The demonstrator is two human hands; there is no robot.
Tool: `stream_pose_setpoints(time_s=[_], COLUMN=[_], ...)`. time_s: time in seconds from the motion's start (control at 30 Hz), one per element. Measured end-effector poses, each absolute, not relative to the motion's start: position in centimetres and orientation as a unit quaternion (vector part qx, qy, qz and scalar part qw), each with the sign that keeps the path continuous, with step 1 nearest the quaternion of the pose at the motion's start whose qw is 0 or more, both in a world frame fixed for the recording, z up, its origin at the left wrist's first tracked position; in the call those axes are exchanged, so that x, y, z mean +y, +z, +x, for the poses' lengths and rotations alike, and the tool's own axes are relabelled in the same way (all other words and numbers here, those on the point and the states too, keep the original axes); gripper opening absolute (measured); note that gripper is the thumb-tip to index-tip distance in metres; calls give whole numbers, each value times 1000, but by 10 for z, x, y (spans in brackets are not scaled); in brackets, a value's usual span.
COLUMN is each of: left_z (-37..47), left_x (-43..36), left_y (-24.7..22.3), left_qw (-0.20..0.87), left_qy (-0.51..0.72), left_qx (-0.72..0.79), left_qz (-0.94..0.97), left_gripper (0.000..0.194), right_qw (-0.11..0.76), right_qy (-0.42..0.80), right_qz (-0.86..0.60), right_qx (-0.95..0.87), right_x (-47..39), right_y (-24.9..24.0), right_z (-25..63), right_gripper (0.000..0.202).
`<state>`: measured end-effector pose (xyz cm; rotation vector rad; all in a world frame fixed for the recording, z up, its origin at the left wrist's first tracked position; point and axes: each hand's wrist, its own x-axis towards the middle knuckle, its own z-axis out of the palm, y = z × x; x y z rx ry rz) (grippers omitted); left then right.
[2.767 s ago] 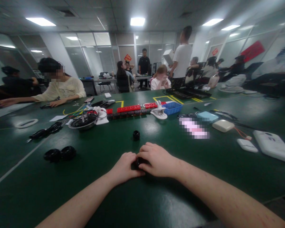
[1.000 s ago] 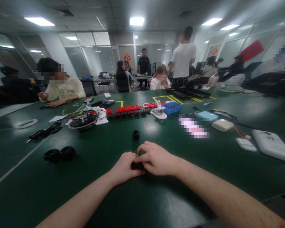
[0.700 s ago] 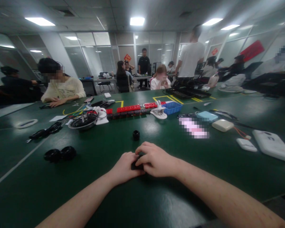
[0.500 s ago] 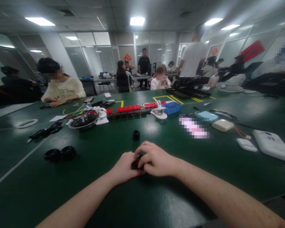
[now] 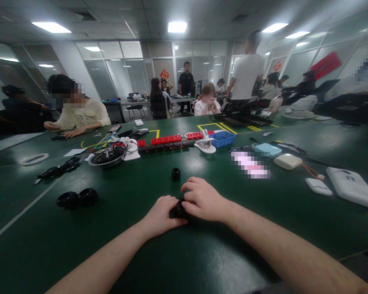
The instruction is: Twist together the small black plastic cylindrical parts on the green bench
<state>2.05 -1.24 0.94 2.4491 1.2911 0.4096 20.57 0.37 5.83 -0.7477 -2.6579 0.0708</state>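
Note:
A small glossy black round piece (image 5: 179, 209) sits low over the table in front of me, partly covered by my fingers. My left hand (image 5: 163, 215) is closed around its left side, thumb along the near edge. From the right, my right hand (image 5: 204, 200) reaches over it with bent fingers, the lower ones against its upper right side. Farther forward stands a smaller black ring-shaped piece (image 5: 176, 174). Two more black round pieces lie side by side at the left, one (image 5: 68, 200) touching the other (image 5: 88, 197).
Beyond my hands are a metal bowl (image 5: 106, 158) with black parts, a row of red blocks (image 5: 166, 139), a white clamp (image 5: 205, 143) and a blue bin (image 5: 223, 139). At right lie a cream case (image 5: 287, 161) and a white power bank (image 5: 354, 188). Across the table sits a person (image 5: 82, 112).
My right hand has shifted slightly up and to the right, its fingers lifting and uncovering more of the black piece. My left hand stays in place.

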Motion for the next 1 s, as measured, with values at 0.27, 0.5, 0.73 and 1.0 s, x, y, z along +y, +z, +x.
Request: stream_pose_setpoints(time_s=[0.27,0.5,0.73,1.0], left_z=[20,20,21,22], left_x=[-13,-12,-11,-10], left_y=[7,7,6,5], left_qw=[172,179,175,177], left_qy=[149,158,157,160], left_qx=[448,455,448,448], left_qz=[864,858,863,862], left_gripper=[30,28,28,35], right_qw=[155,138,132,122], right_qy=[-42,-69,-89,-85], right_qz=[-276,-278,-302,-303], right_qx=[-948,-948,-940,-941], right_x=[5,1,-6,-10], right_y=[62,64,67,63], right_z=[206,205,201,197], right_gripper=[40,49,53,55])
